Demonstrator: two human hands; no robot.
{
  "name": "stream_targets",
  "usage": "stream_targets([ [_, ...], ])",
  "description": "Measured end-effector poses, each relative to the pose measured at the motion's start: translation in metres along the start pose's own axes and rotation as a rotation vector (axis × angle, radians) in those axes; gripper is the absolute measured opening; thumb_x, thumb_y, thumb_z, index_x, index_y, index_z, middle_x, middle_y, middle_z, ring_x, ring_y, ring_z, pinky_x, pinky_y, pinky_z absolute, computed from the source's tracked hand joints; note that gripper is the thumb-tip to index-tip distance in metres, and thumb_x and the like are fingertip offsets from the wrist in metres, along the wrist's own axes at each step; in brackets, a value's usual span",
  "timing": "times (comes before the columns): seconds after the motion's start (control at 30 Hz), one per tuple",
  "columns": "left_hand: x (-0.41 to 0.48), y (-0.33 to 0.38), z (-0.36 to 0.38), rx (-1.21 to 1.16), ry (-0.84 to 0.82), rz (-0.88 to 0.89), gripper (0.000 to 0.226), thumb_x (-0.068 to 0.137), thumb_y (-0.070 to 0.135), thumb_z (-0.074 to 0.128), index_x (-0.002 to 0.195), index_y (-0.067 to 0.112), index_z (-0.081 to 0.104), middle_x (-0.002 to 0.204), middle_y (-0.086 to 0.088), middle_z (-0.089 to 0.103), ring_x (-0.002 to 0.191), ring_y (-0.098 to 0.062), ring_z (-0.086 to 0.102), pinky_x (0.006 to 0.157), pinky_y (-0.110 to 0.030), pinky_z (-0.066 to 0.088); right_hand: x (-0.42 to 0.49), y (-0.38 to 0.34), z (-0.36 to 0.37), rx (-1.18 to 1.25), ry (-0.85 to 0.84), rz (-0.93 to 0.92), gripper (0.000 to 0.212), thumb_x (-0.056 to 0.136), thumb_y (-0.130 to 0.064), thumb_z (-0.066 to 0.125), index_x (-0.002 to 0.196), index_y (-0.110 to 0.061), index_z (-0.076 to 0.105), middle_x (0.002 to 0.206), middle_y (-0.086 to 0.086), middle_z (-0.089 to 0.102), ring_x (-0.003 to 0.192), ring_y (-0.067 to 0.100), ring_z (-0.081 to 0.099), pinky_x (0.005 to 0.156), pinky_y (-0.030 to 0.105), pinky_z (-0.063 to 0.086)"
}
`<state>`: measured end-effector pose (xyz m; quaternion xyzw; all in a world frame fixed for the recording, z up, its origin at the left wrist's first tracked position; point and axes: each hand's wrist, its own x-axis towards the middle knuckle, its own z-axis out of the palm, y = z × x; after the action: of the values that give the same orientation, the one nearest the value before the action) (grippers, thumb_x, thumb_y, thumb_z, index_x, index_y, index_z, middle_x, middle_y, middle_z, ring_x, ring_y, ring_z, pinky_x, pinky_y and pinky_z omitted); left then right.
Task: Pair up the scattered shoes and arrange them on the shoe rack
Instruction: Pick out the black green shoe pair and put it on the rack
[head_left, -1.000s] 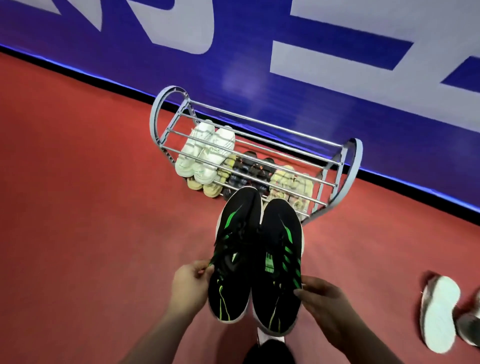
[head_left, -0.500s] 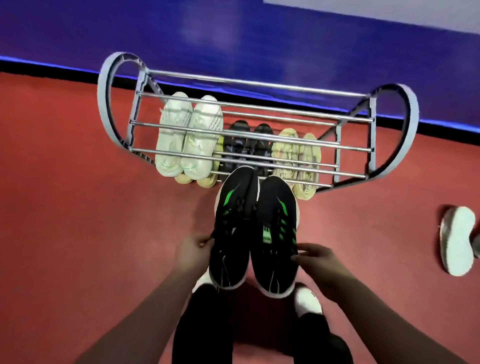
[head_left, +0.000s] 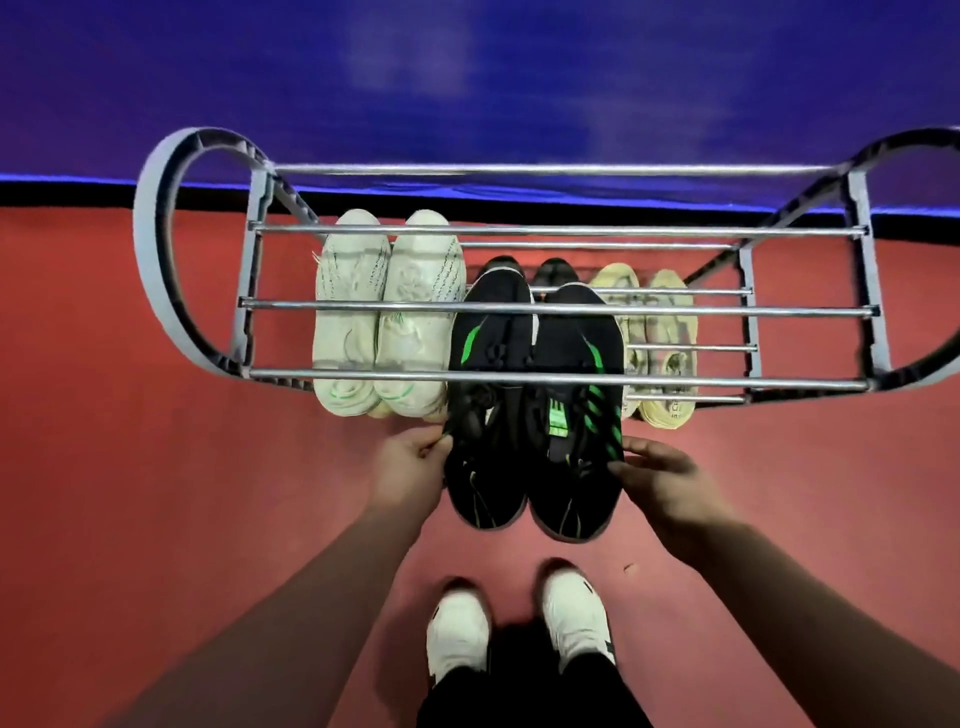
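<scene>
Two black shoes with green stripes lie side by side, toes pushed under the top bars of the metal shoe rack (head_left: 550, 309), heels sticking out toward me. My left hand (head_left: 410, 470) pinches the outer edge of the left black shoe (head_left: 485, 426). My right hand (head_left: 662, 480) holds the outer edge of the right black shoe (head_left: 571, 441). A pair of white shoes (head_left: 387, 312) sits on the rack to the left. A pale yellow pair (head_left: 660, 343) sits lower at the right. Another dark pair (head_left: 553, 270) shows partly behind the black shoes.
The rack stands on a red floor (head_left: 156, 467) against a blue wall (head_left: 467, 78). My own feet in white shoes (head_left: 519, 623) stand just in front of the rack.
I have stepped closer and both hands have pushed the black pair forward, so their toes now lie under the rack's bars. The loose shoe at the right has left the view.
</scene>
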<state>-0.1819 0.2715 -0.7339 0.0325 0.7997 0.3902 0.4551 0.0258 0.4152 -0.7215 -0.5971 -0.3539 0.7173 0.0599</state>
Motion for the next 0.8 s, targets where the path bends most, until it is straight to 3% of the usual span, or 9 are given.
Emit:
stream_targets([
  [0.17, 0.041, 0.024, 0.015, 0.031, 0.096, 0.071, 0.028, 0.071, 0.032, 0.058, 0.083, 0.010, 0.073, 0.069, -0.003, 0.069, 0.076, -0.024, 0.067, 0.082, -0.049, 0.057, 0.039, -0.031, 0.007, -0.018, 0.025, -0.067, 0.016, 0.084, 0.016, 0.052, 0.095, 0.008, 0.059, 0.086, 0.017, 0.062, 0.078, 0.024, 0.058, 0.068, 0.017, 0.051],
  [0.23, 0.046, 0.036, 0.021, 0.037, 0.130, 0.100, 0.021, 0.076, 0.026, 0.064, 0.084, 0.010, 0.073, 0.072, -0.005, 0.069, 0.073, -0.017, 0.068, 0.078, -0.035, 0.058, 0.050, -0.038, 0.004, -0.043, 0.055, -0.080, 0.010, 0.083, 0.011, 0.057, 0.087, 0.004, 0.061, 0.076, 0.010, 0.060, 0.069, 0.017, 0.054, 0.061, 0.014, 0.048],
  [0.27, 0.050, 0.043, 0.024, 0.047, 0.127, 0.132, 0.010, 0.081, 0.019, 0.064, 0.080, 0.012, 0.071, 0.067, 0.001, 0.066, 0.067, -0.006, 0.064, 0.072, -0.025, 0.055, 0.056, -0.041, 0.002, -0.072, 0.048, -0.101, 0.010, 0.083, 0.009, 0.059, 0.090, 0.003, 0.063, 0.076, 0.007, 0.061, 0.068, 0.013, 0.055, 0.062, 0.014, 0.047],
  [0.33, 0.060, 0.052, 0.030, 0.124, 0.098, 0.245, 0.022, 0.085, 0.016, 0.056, 0.064, 0.014, 0.060, 0.056, 0.008, 0.051, 0.055, 0.002, 0.047, 0.058, -0.021, 0.041, 0.068, -0.047, 0.003, -0.120, 0.043, -0.141, 0.018, 0.083, 0.006, 0.061, 0.100, 0.001, 0.064, 0.084, 0.004, 0.063, 0.073, 0.007, 0.056, 0.074, 0.019, 0.045],
  [0.4, 0.074, 0.056, 0.039, 0.241, 0.100, 0.262, 0.027, 0.078, 0.026, 0.044, 0.068, 0.006, 0.059, 0.060, -0.001, 0.048, 0.062, -0.011, 0.044, 0.059, -0.027, 0.035, 0.081, -0.048, 0.007, -0.092, 0.080, -0.156, 0.019, 0.085, 0.009, 0.057, 0.094, -0.006, 0.063, 0.084, 0.001, 0.065, 0.075, 0.009, 0.058, 0.082, 0.026, 0.043],
  [0.5, 0.085, 0.060, 0.048, 0.430, 0.145, 0.227, 0.025, 0.083, 0.022, 0.044, 0.090, 0.009, 0.065, 0.081, -0.010, 0.063, 0.081, -0.024, 0.058, 0.067, -0.028, 0.037, 0.098, -0.043, 0.012, -0.132, 0.125, -0.165, 0.023, 0.086, 0.011, 0.055, 0.101, -0.004, 0.063, 0.082, -0.002, 0.069, 0.071, 0.005, 0.062, 0.072, 0.019, 0.046],
  [0.6, 0.077, 0.057, 0.052, 0.476, 0.170, 0.292, 0.028, 0.089, 0.008, 0.049, 0.113, 0.011, 0.063, 0.108, -0.010, 0.064, 0.105, -0.025, 0.057, 0.075, -0.013, 0.030, 0.103, -0.032, 0.012, -0.220, 0.115, -0.142, 0.034, 0.083, 0.004, 0.062, 0.116, -0.006, 0.061, 0.106, 0.010, 0.070, 0.092, 0.017, 0.063, 0.079, 0.024, 0.048],
  [0.67, 0.063, 0.048, 0.051, 0.424, 0.188, 0.329, 0.032, 0.088, 0.005, 0.053, 0.119, 0.010, 0.060, 0.114, -0.010, 0.061, 0.108, -0.024, 0.055, 0.082, -0.011, 0.029, 0.101, -0.029, 0.010, -0.315, 0.185, -0.128, 0.030, 0.081, -0.004, 0.066, 0.110, -0.009, 0.063, 0.102, 0.009, 0.069, 0.092, 0.021, 0.062, 0.075, 0.026, 0.047],
  [0.8, 0.051, 0.029, 0.054, 0.402, 0.232, -0.036, 0.019, 0.085, 0.024, 0.056, 0.093, 0.008, 0.063, 0.093, -0.013, 0.066, 0.088, -0.034, 0.065, 0.075, -0.028, 0.048, 0.104, -0.030, 0.010, -0.456, 0.252, -0.098, 0.032, 0.079, -0.016, 0.073, 0.108, -0.005, 0.063, 0.090, 0.014, 0.066, 0.080, 0.027, 0.059, 0.072, 0.038, 0.048],
])
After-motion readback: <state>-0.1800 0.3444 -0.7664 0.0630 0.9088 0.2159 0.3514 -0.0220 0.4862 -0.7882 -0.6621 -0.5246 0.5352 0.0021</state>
